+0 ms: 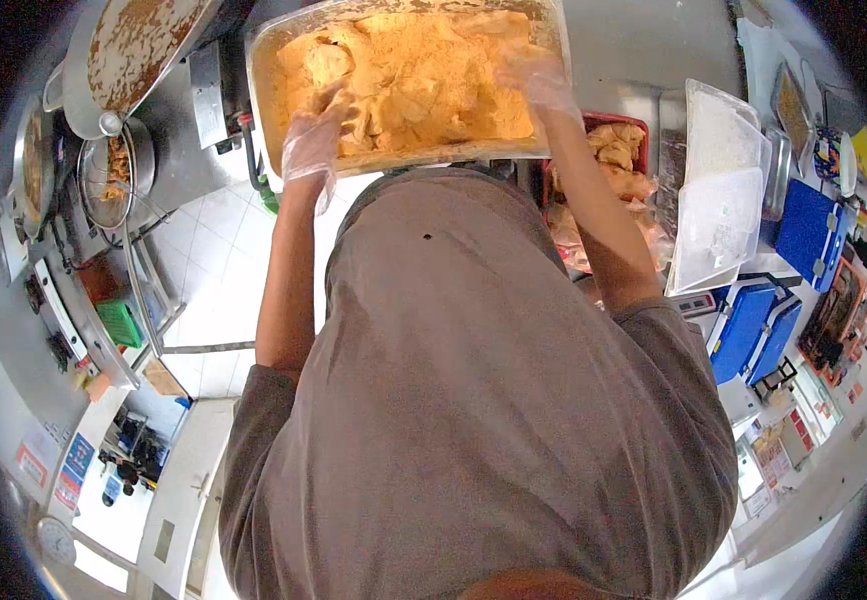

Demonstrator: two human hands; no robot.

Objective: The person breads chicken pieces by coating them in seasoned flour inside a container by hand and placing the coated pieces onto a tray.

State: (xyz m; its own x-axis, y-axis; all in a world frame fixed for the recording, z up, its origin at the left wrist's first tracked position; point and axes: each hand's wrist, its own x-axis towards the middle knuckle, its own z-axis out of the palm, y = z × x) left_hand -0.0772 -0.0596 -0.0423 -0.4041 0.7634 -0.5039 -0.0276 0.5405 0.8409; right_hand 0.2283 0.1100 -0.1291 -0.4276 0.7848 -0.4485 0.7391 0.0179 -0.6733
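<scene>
A large clear tub (pixel 257 110) holds orange-tan flour (pixel 444 60) with coated lumps in it, some shaped like chicken pieces (pixel 329 62). Loose clear plastic gloves cover both my hands. At the tub's left side, my left hand (pixel 319 135) reaches over the rim, its fingers apart and their tips at the flour. My right hand (pixel 541 82) is over the right end of the tub, close to the flour, its fingers smeared by motion.
Right of the tub, a red basket (pixel 644 140) holds pale raw chicken pieces (pixel 614 150). White translucent plastic bins (pixel 719 190) and blue cases (pixel 809 235) lie farther right. To the left are a large crumb-coated pot (pixel 94 95), a round wire strainer (pixel 104 200) and a green crate (pixel 119 323).
</scene>
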